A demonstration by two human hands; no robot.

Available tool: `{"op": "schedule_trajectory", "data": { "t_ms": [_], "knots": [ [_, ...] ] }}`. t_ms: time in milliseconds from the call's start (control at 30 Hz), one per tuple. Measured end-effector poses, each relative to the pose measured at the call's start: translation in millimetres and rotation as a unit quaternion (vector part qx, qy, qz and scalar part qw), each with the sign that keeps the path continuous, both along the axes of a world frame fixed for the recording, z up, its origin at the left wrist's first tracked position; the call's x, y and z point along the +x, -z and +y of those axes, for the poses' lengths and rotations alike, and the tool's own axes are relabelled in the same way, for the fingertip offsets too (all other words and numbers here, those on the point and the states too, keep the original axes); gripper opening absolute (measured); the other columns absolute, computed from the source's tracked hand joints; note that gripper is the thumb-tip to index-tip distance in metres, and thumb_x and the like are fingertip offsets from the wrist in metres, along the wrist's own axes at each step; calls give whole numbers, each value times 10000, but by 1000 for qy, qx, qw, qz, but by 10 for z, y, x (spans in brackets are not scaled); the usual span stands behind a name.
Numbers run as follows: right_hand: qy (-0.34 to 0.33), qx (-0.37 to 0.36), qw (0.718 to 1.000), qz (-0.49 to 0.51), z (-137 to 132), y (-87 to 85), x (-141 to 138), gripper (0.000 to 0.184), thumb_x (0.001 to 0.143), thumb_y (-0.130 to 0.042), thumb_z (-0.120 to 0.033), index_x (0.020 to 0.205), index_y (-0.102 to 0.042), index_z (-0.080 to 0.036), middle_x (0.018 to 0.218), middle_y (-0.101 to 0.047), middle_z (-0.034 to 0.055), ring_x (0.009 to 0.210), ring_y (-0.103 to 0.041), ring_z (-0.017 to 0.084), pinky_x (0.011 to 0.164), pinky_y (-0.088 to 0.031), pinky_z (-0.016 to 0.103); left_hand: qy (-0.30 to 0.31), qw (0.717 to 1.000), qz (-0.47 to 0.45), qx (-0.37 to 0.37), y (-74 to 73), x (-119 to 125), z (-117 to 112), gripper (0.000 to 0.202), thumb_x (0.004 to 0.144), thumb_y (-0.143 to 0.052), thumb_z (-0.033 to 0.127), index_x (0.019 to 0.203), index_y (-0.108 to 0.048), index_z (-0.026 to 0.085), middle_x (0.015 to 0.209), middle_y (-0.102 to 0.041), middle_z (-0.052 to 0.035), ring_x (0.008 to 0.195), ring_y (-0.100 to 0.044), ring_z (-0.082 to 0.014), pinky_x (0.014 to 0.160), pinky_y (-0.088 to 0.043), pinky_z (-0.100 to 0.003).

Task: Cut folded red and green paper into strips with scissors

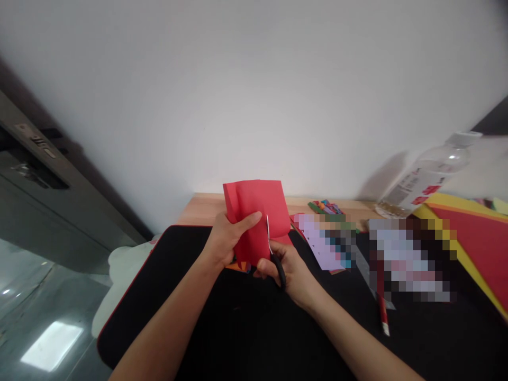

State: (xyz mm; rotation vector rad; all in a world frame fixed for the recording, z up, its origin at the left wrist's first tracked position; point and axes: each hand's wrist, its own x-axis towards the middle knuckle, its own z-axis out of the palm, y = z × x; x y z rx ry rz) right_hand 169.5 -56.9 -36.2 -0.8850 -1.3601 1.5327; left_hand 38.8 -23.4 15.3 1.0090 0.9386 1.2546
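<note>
Left hand (227, 239) grips a folded red paper (257, 214), fingers (250, 219) clamped on its left edge, sheet held upright above the black mat (222, 328) on the desk (198, 209). Right hand (286, 269) grasps black-handled scissors (273, 254), fingers through the loops, blades pointing up into the paper's lower edge. Clear plastic bottle (428, 177) lies tilted at far right beside yellow and red sheets (480, 238).

Head view, forward and down
</note>
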Motion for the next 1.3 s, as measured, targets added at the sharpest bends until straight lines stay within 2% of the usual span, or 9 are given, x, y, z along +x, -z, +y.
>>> {"op": "schedule_trajectory", "data": {
  "t_ms": [267, 567, 833, 1000, 1300],
  "knots": [
    [7, 3, 1000, -8, -9, -10, -5, 409, 626, -702, -546, 668, -548, -170, 483, -504, -38, 478, -511, 119, 461, -353, 223, 2, 1000, 2, 0, -6, -9, -1, 213, 623, -766, 271, 768, -682, 140, 746, -687, -62, 635, -621, -171, 590, -518, -290],
    [11, 0, 1000, -15, -10, -21, -4, 428, 620, -698, -569, 651, -541, -172, 474, -507, -28, 447, -487, 112, 427, -333, 215, -2, 1000, 5, 2, -2, -12, 4, 225, 618, -767, 271, 787, -689, 142, 767, -687, -73, 655, -624, -183, 601, -520, -302],
    [15, -7, 1000, -3, -12, -29, -3, 427, 605, -718, -556, 624, -532, -172, 451, -485, -39, 441, -497, 117, 433, -360, 221, 3, 1000, 4, 1, 9, -10, 8, 202, 630, -762, 271, 763, -681, 143, 736, -683, -61, 637, -621, -175, 604, -518, -305],
    [9, 6, 1000, -11, -11, -28, 8, 447, 629, -691, -585, 623, -519, -173, 461, -486, -34, 449, -499, 117, 443, -361, 224, 4, 1000, 2, 1, 6, -10, 14, 216, 630, -763, 268, 789, -685, 145, 765, -687, -61, 665, -626, -179, 622, -523, -309],
    [-8, 23, 1000, -12, 16, -25, 27, 488, 626, -675, -624, 719, -583, -153, 565, -532, -7, 517, -454, 112, 472, -330, 228, 19, 1000, 24, -2, 28, -10, 13, 246, 626, -769, 273, 800, -681, 122, 764, -679, -69, 670, -624, -176, 635, -528, -306]
  ]
}}
